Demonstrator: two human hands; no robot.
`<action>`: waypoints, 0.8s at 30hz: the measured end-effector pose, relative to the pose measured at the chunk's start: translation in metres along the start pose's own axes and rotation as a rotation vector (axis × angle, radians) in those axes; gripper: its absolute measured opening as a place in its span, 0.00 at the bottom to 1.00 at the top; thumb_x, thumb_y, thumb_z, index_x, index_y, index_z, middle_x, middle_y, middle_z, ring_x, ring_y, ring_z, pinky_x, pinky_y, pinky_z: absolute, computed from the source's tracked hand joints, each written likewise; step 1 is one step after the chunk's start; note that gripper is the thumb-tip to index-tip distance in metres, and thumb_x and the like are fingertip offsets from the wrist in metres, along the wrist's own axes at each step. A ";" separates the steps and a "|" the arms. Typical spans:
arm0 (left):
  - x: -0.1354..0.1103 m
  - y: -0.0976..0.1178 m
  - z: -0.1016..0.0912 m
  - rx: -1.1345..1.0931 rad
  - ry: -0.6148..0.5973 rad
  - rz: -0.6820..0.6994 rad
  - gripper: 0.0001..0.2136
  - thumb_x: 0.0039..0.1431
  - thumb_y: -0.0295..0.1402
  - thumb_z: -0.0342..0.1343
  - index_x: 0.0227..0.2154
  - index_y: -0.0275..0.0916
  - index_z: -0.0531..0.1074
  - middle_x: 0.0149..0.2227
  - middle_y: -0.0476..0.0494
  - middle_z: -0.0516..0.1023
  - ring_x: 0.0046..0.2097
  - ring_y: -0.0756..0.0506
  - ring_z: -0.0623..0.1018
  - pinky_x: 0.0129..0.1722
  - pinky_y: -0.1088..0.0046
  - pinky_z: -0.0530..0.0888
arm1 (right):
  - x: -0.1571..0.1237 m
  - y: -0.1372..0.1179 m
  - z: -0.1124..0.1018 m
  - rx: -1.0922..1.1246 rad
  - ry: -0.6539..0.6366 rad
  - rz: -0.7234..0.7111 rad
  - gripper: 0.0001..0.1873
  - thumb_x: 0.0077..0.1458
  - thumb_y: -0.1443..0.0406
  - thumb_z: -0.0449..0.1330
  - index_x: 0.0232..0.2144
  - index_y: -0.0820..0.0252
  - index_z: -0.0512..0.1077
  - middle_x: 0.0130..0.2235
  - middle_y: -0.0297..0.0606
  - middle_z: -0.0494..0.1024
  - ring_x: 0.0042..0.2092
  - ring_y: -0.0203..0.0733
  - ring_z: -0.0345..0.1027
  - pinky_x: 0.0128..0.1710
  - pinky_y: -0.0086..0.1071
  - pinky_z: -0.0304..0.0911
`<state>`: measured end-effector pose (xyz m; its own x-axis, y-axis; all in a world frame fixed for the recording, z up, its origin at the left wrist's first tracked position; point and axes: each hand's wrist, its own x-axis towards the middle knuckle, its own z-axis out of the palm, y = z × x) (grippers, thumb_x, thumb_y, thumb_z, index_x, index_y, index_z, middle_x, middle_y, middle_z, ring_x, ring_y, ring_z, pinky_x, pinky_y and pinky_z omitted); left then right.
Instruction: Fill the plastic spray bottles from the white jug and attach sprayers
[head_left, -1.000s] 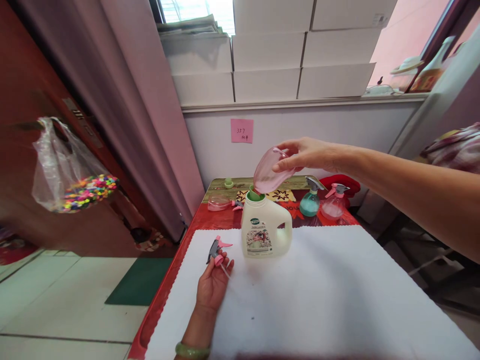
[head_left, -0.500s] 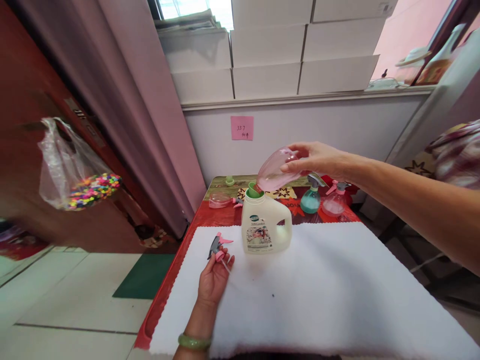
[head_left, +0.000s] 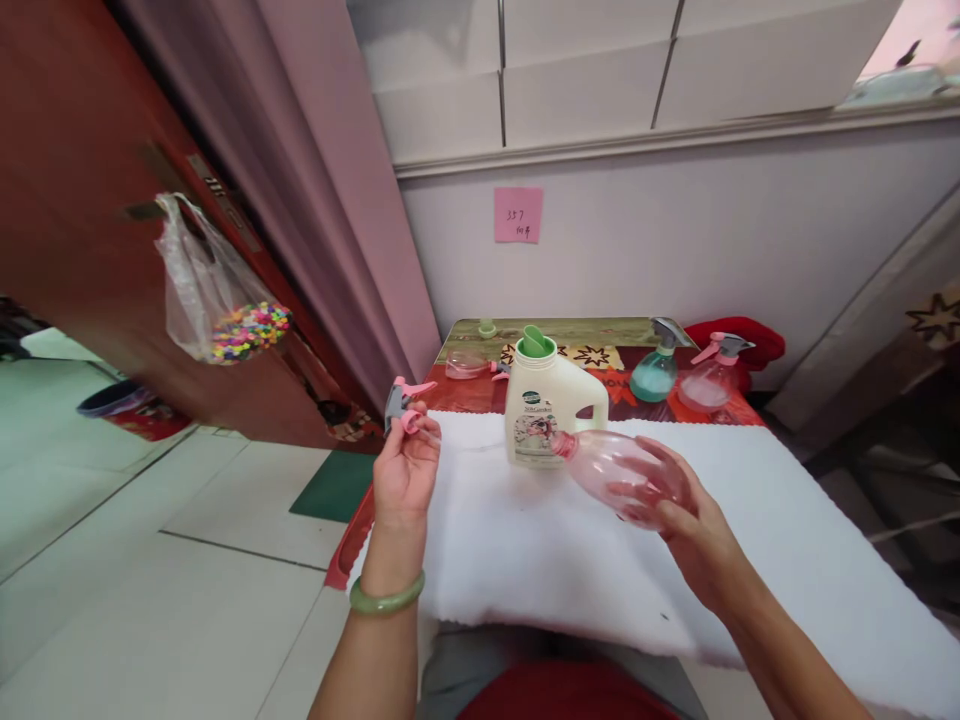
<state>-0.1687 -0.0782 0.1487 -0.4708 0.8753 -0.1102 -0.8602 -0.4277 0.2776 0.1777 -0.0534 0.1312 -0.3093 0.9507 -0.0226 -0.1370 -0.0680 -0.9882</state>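
Observation:
My left hand (head_left: 407,465) is closed around a pink and grey spray nozzle (head_left: 401,404), raised near the table's left edge. A clear pink bottle (head_left: 616,474) without its top lies tilted in my right hand (head_left: 694,525), its neck pointing left and slightly up. I see no liquid inside it. Just beyond the bottle neck, a cream jug (head_left: 523,420) with a handle and a printed label stands upright on the white cloth. A green pouring spout (head_left: 535,343) shows in the jug's open mouth.
Behind the jug lie a pink spray bottle (head_left: 466,366) on its side and a green cap (head_left: 487,328). A teal spray bottle (head_left: 654,376) and another pink spray bottle (head_left: 707,385) stand at the back right. White cloth (head_left: 517,550) covers the front. Beads hang in a plastic bag (head_left: 199,290).
My right hand has brought the pink bottle down from above the jug's mouth toward me. My left hand has lifted the spray nozzle. The view has tilted downward.

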 end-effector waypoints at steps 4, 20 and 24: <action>-0.015 -0.008 0.026 0.028 0.003 0.013 0.16 0.76 0.29 0.41 0.55 0.35 0.72 0.39 0.40 0.79 0.33 0.53 0.77 0.35 0.81 0.79 | -0.012 0.003 -0.004 -0.098 0.002 -0.083 0.36 0.50 0.49 0.72 0.60 0.35 0.67 0.62 0.43 0.74 0.54 0.61 0.77 0.49 0.53 0.76; -0.072 -0.085 0.076 0.330 0.067 -0.020 0.12 0.74 0.28 0.49 0.41 0.32 0.78 0.41 0.36 0.85 0.38 0.46 0.84 0.46 0.65 0.81 | -0.023 0.029 0.018 0.027 -0.017 -0.194 0.45 0.49 0.53 0.76 0.65 0.45 0.63 0.64 0.49 0.70 0.53 0.54 0.76 0.46 0.43 0.78; -0.091 -0.110 0.070 0.364 0.034 -0.070 0.09 0.70 0.32 0.56 0.42 0.35 0.80 0.43 0.37 0.86 0.42 0.46 0.84 0.50 0.66 0.78 | -0.031 0.036 0.044 0.044 0.093 -0.332 0.46 0.48 0.56 0.78 0.65 0.45 0.63 0.65 0.49 0.68 0.55 0.55 0.76 0.47 0.45 0.78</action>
<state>-0.0178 -0.0953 0.1946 -0.4248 0.8891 -0.1707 -0.7674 -0.2535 0.5890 0.1405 -0.0983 0.1034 -0.1546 0.9464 0.2837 -0.2574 0.2387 -0.9364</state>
